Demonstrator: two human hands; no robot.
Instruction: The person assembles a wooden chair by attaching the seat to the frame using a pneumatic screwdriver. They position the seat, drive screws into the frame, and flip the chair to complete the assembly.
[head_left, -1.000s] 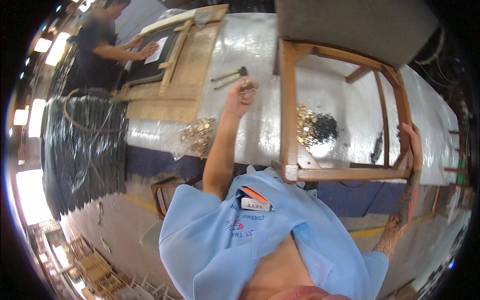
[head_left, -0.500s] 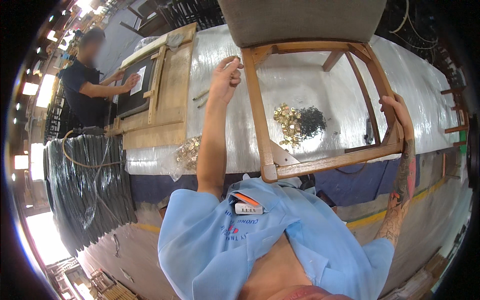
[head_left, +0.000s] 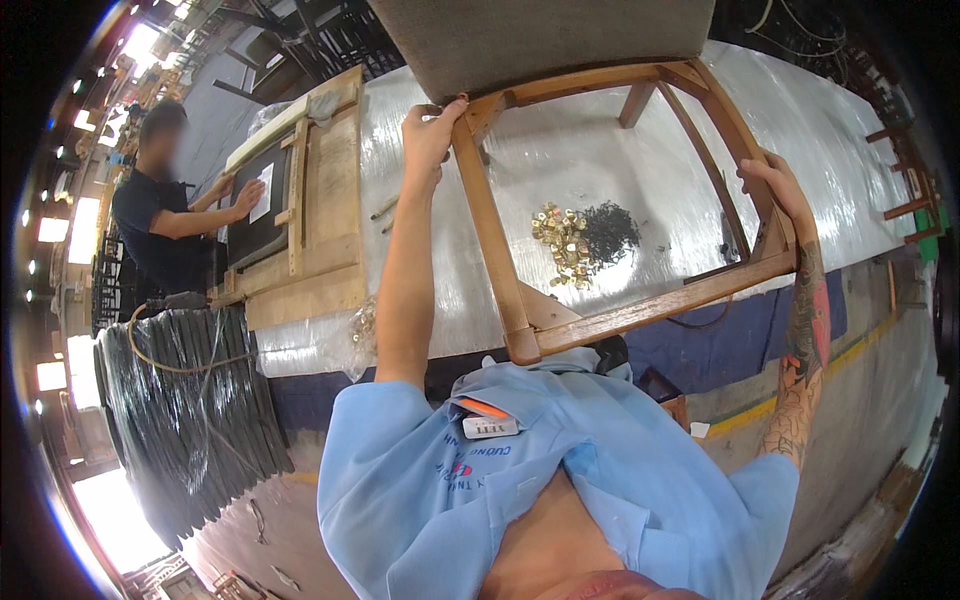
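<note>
A wooden chair (head_left: 660,308) with no seat in its frame stands on the wrapped tabletop, its grey padded backrest (head_left: 550,40) at the far side. My left hand (head_left: 425,145) is closed at the far left corner of the frame, thumb on the wood by the backrest; its other fingers are partly hidden. Around the right rail, my right hand (head_left: 780,190) is wrapped. Through the open frame I see a pile of brass-coloured metal fittings (head_left: 563,245) beside a heap of small black screws or similar pieces (head_left: 610,232).
A plastic bag of metal pieces (head_left: 363,325) lies by my left forearm, partly hidden. Two thin sticks (head_left: 383,215) rest on the tabletop (head_left: 395,100). Left of it, a co-worker (head_left: 165,200) handles a dark panel (head_left: 250,225) on a wooden board. Dark wrapped stacked material (head_left: 185,400) stands nearer.
My left hand has gone from beside the frame onto its far left corner. In the picture, the chair has shifted left, along with the view. My right hand keeps its hold.
</note>
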